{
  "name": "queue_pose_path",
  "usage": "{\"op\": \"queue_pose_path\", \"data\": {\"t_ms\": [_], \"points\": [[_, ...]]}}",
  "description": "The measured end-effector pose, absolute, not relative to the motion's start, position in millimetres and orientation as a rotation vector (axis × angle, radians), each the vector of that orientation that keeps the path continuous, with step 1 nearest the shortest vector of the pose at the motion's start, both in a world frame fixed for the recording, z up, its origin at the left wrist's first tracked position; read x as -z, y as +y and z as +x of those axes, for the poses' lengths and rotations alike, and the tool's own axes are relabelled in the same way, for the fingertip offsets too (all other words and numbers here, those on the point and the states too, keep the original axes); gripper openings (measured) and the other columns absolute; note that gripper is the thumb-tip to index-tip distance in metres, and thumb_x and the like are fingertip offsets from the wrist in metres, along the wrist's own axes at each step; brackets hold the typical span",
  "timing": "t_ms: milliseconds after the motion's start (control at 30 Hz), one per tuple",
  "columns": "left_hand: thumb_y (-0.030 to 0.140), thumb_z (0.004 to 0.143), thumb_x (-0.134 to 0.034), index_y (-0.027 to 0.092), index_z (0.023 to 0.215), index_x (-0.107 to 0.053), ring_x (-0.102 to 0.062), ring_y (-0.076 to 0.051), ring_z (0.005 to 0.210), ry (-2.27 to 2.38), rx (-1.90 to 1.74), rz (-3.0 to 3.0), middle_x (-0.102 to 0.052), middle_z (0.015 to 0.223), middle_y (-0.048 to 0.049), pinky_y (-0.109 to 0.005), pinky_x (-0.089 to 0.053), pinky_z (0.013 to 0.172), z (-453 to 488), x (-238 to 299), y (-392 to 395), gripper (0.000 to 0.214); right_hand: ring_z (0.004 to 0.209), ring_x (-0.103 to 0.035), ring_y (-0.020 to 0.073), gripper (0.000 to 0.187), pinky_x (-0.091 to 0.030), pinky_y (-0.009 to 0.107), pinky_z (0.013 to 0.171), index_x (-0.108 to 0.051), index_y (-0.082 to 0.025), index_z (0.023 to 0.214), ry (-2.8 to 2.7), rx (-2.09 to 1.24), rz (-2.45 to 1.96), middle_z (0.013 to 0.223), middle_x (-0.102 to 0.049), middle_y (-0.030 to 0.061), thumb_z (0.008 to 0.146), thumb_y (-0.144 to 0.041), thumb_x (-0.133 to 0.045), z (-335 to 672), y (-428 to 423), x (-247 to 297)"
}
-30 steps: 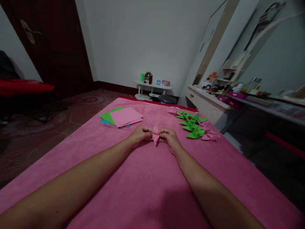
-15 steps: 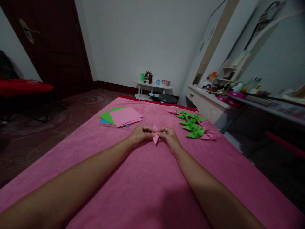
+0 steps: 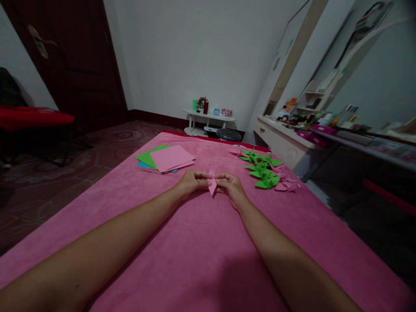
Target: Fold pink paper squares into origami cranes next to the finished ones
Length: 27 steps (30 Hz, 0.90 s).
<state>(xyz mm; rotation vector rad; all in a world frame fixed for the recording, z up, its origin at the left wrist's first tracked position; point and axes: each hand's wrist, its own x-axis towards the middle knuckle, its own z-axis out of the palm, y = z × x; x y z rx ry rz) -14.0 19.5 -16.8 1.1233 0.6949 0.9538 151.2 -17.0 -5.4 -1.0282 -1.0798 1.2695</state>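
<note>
A small pink folded paper (image 3: 212, 187), shaped like a narrow diamond, is held up between my two hands just above the pink cloth (image 3: 195, 242). My left hand (image 3: 194, 181) pinches its left side between thumb and fingers. On the right side, my right hand (image 3: 231, 185) grips it the same way, with fingertips near its middle. The fingers cover part of the folds. Beyond my left hand lies a stack of square paper sheets (image 3: 173, 158), pink on top with green and blue beneath. Folded green paper cranes (image 3: 264, 173) and pink paper cranes (image 3: 287, 184) lie in a group to the right.
The cloth-covered surface reaches toward a low white shelf table (image 3: 208, 115) by the wall. A round dark stool (image 3: 229, 134) stands before it. At right is a dresser (image 3: 282, 136) crowded with bottles and boxes. A red chair (image 3: 35, 118) is at left, near the door (image 3: 71, 60).
Both hands keep their pinch on the pink folded paper, in nearly the same place. The view has shifted very slightly; nothing else has visibly moved.
</note>
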Motion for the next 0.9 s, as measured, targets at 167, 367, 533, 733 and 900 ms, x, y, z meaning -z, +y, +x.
{"op": "queue_pose_path", "data": {"t_ms": [167,367,533,733,900], "points": [[0.018,0.049,-0.083,0.009,0.082,-0.069,-0.062,-0.011,0.059,0.739,-0.983,1.156,-0.068,0.068,-0.0042,-0.027,-0.051,0.066,-13.7,13.7,17.4,0.037,0.053,-0.060,0.0109,0.023,-0.053,0.024,0.054,-0.062,-0.015,0.076,-1.068,-1.282,-1.030,0.061,-0.063,-0.0012,0.059,-0.026,-0.073,150.1,-17.6,4.0],[0.018,0.048,-0.083,0.008,0.078,-0.068,-0.056,-0.008,0.049,0.781,-1.001,1.201,-0.062,0.058,-0.0002,-0.023,-0.048,0.058,-13.3,8.2,14.4,0.034,0.052,-0.060,0.0104,0.031,-0.053,0.023,0.054,-0.062,-0.015,0.079,-1.087,-1.277,-1.012,0.060,-0.062,-0.0031,0.056,-0.027,-0.078,148.4,-18.8,4.4],[0.017,0.048,-0.083,0.008,0.076,-0.068,-0.056,-0.008,0.050,0.784,-1.006,1.193,-0.062,0.059,-0.0001,-0.023,-0.048,0.057,-13.3,9.1,14.7,0.034,0.050,-0.059,0.0102,0.036,-0.053,0.024,0.054,-0.061,-0.015,0.080,-1.092,-1.252,-1.028,0.058,-0.062,-0.0040,0.052,-0.025,-0.080,147.3,-19.4,4.9],[0.019,0.047,-0.083,0.009,0.077,-0.068,-0.057,-0.009,0.052,0.782,-0.996,1.198,-0.063,0.062,-0.0014,-0.024,-0.048,0.058,-13.1,10.1,15.3,0.036,0.050,-0.058,0.0103,0.036,-0.051,0.024,0.054,-0.059,-0.016,0.081,-1.109,-1.232,-1.040,0.059,-0.061,-0.0042,0.052,-0.026,-0.079,148.0,-18.7,5.8],[0.019,0.048,-0.082,0.009,0.078,-0.067,-0.051,-0.005,0.047,0.755,-1.013,1.242,-0.058,0.056,0.0023,-0.021,-0.044,0.054,-13.2,8.3,14.3,0.035,0.049,-0.056,0.0087,0.040,-0.048,0.022,0.053,-0.057,-0.017,0.085,-1.128,-1.207,-1.022,0.060,-0.060,-0.0063,0.052,-0.022,-0.078,148.9,-16.9,6.4]]}}
